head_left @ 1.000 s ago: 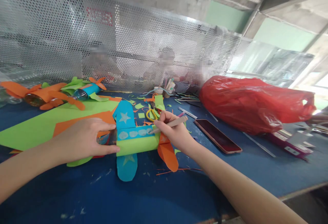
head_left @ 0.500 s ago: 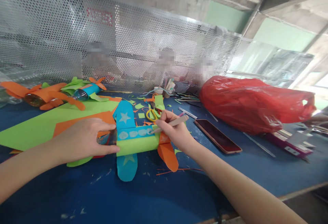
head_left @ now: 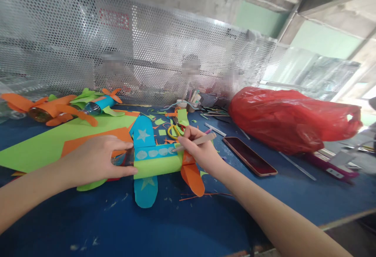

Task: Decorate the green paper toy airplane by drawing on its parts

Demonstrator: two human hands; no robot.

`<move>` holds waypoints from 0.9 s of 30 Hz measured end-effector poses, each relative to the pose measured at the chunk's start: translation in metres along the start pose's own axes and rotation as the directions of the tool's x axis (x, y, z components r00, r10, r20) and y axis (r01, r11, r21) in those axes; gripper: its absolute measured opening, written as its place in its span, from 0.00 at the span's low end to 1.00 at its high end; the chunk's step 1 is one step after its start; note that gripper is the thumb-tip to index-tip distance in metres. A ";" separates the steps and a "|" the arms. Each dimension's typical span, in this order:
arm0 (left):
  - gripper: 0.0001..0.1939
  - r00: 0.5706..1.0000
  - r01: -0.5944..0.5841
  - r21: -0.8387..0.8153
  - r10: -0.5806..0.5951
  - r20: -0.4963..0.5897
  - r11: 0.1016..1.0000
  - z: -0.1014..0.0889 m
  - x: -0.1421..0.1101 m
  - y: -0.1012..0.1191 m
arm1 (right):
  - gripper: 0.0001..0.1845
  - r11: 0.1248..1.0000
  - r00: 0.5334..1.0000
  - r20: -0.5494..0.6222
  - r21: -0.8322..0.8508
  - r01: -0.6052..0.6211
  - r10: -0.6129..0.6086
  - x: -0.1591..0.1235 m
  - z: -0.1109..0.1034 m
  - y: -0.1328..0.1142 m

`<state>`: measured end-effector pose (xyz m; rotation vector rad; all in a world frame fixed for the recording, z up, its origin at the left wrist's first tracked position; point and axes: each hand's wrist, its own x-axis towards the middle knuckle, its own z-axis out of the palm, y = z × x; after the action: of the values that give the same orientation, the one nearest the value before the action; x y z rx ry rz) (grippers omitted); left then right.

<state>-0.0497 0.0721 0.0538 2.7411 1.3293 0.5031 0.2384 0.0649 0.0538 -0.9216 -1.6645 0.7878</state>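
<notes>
A paper-covered toy plane (head_left: pixel 158 167) lies in front of me, with a green and blue body. Its blue wings bear pale stars, and its tail is orange. My left hand (head_left: pixel 101 159) grips the body's left end between thumb and fingers, where clear plastic like a bottle neck shows. In a pinch, my right hand (head_left: pixel 196 147) holds a pale-barrelled marker (head_left: pixel 204 139), tilted, its tip at the rightmost of several whitish ovals along the blue strip. Just beyond that hand are yellow-handled scissors (head_left: pixel 174 132) among paper scraps.
Green paper (head_left: pixel 32 145) lies under my left forearm. Other toy planes (head_left: pixel 49 108) stand at the back left. A phone (head_left: pixel 249 156) and a red plastic bag (head_left: pixel 282 118) are on the right. Pens stand in a cup (head_left: pixel 192 102) before a perforated metal screen (head_left: pixel 164 49), with people behind it.
The marker's tip has shifted very slightly at the rightmost oval. My left hand and the toy plane stay in place.
</notes>
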 end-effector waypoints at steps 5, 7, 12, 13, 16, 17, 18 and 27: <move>0.22 1.000 -0.015 0.003 0.016 -0.012 1.000 0.002 -0.002 -0.003 | 0.18 1.000 1.000 0.004 -0.015 -0.001 0.001 0.000 0.000 -0.001; 0.22 1.000 -0.020 0.007 0.020 -0.012 1.000 0.002 -0.002 -0.004 | 0.18 1.000 1.000 0.002 -0.014 0.001 -0.001 0.001 0.000 -0.001; 0.21 1.000 -0.006 0.003 0.006 -0.015 1.000 0.002 -0.001 -0.003 | 0.18 1.000 1.000 0.016 -0.019 0.002 -0.001 0.001 0.000 -0.001; 0.21 1.000 -0.003 -0.003 0.003 -0.012 1.000 0.002 -0.001 -0.003 | 0.18 1.000 1.000 0.015 -0.013 0.005 -0.004 0.000 0.000 -0.001; 0.21 1.000 -0.002 -0.017 0.002 -0.006 1.000 0.002 -0.002 -0.003 | 0.18 1.000 1.000 0.017 -0.010 0.006 -0.006 0.000 0.000 -0.001; 0.21 1.000 -0.002 -0.021 0.002 -0.011 1.000 0.002 -0.002 -0.004 | 0.18 1.000 1.000 0.017 -0.017 0.004 -0.004 0.000 -0.001 -0.001; 0.21 1.000 -0.002 -0.024 0.002 -0.018 1.000 0.003 -0.002 -0.004 | 0.18 1.000 1.000 0.017 -0.024 0.003 -0.002 0.000 -0.001 -0.001; 0.24 1.000 0.009 -0.014 -0.009 -0.013 1.000 0.002 -0.002 -0.003 | 0.18 1.000 1.000 0.020 -0.011 0.010 -0.010 0.000 0.000 0.000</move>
<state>-0.0523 0.0729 0.0505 2.7243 1.3355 0.5280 0.2386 0.0652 0.0543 -0.9154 -1.6911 0.7843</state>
